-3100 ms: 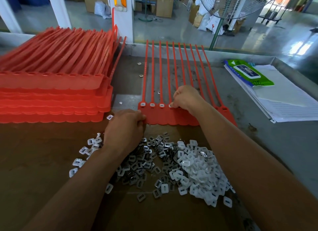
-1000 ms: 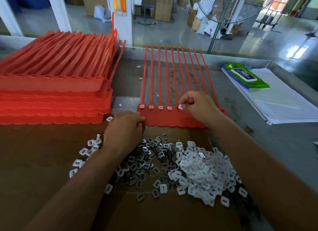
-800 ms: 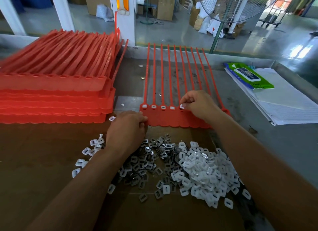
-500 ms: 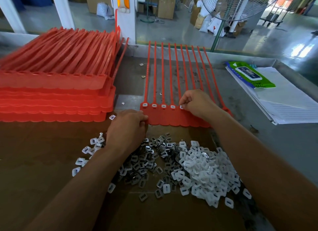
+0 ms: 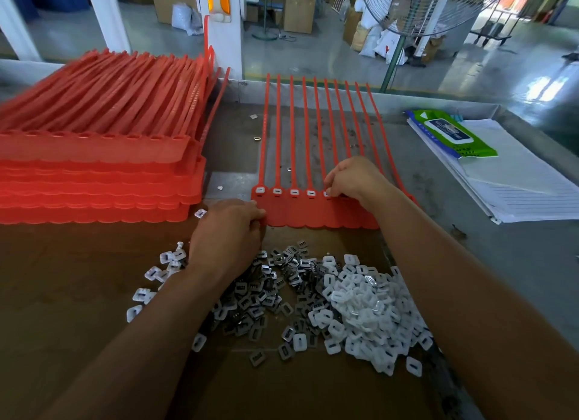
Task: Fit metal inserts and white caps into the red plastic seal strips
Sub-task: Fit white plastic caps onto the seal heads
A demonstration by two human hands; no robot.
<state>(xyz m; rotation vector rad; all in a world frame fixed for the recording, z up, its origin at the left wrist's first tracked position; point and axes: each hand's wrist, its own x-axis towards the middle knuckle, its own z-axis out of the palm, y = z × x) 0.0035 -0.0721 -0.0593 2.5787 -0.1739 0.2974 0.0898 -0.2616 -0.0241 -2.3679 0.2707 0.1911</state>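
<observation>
Your grey metal worktop point(image 5: 517, 250) carries everything, and each place here is given from the flat sheet of joined red plastic seal strips point(image 5: 313, 214) lying in the middle. Just left of that sheet stands the tall stack of red seal strip sheets point(image 5: 94, 169). Well to its right lie white lined papers point(image 5: 517, 181) with a green wipes packet point(image 5: 451, 134) on top. On its near side, on brown cardboard point(image 5: 78, 294), is the loose heap: dark square metal inserts point(image 5: 257, 297) toward the left, white slotted plastic caps point(image 5: 360, 303) toward the right. The sheet's thin tails run away from you, so its long axis points forward. The row of sockets crosses left to right where the tails meet the broad tag band. Your left hand point(image 5: 227, 231) sits at the sheet's near left corner, fingers curled and pinching its edge. Your right hand point(image 5: 354, 178) is over the socket row, fingers bent down on a small white cap point(image 5: 326, 194) at the fifth socket from the left; whether it is fully seated I cannot tell. Four fitted caps point(image 5: 294, 192) show left of it, each a white frame round a dark slot. The sockets yet to be filled should lie rightward, hidden under your right hand, which I judge the nearer for the next fit.
</observation>
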